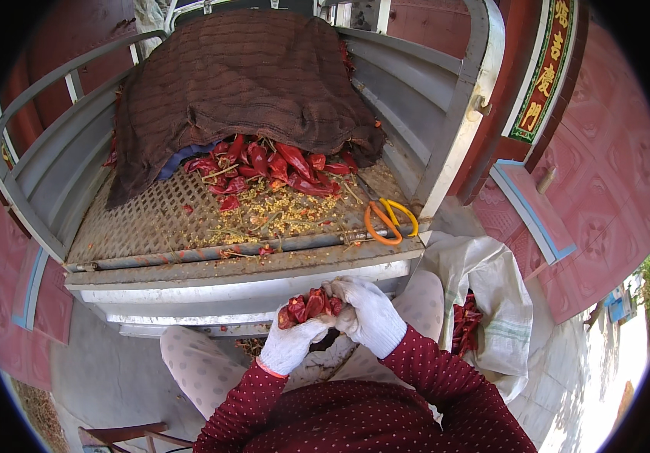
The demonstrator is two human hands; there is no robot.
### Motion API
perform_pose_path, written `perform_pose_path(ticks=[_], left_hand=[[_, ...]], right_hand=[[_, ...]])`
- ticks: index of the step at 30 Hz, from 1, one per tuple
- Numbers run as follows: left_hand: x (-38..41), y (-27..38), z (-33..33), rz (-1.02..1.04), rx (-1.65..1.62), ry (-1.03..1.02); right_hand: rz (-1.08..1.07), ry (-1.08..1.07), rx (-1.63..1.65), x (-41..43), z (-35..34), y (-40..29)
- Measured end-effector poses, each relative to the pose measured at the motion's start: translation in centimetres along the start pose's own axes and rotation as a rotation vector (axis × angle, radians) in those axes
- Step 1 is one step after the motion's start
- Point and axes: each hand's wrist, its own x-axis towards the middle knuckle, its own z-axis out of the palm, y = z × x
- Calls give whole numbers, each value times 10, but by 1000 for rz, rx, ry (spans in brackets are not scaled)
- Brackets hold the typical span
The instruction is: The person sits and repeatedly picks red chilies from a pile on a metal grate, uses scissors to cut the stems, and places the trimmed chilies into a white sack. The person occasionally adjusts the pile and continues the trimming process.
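Several dried red chili peppers lie in my left hand, which wears a white knit glove and is closed around them. My right hand, gloved the same way, touches the right end of this bunch with its fingertips; whether it grips a pepper is hidden. Beyond both hands, a heap of red chili peppers shows from under a dark brown cloth on the cart bed. Yellow seeds and bits of stem are scattered before the heap. Scissors with orange and yellow handles rest near the bed's right edge.
The metal cart's tailgate edge runs just beyond my hands, with side rails rising on both sides. At my right stands an open white woven sack holding red peppers. Part of a wooden frame shows at lower left.
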Motion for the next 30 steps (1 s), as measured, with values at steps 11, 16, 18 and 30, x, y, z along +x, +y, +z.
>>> perform_pose_path(ticks=[11,16,18,30], left_hand=[[9,-35,-12,289,341,-22],[13,-36,-13,166,208,-29],[15,-42,-18,232,214,-51],[16,-19,-7,256,126,48]], right_hand=[[119,126,256,12,-23,17],[-69,231,68,8,-5,7],[-113,198,-387,1,-12,-9],[-484,188,-1239,-25,-11,-7]])
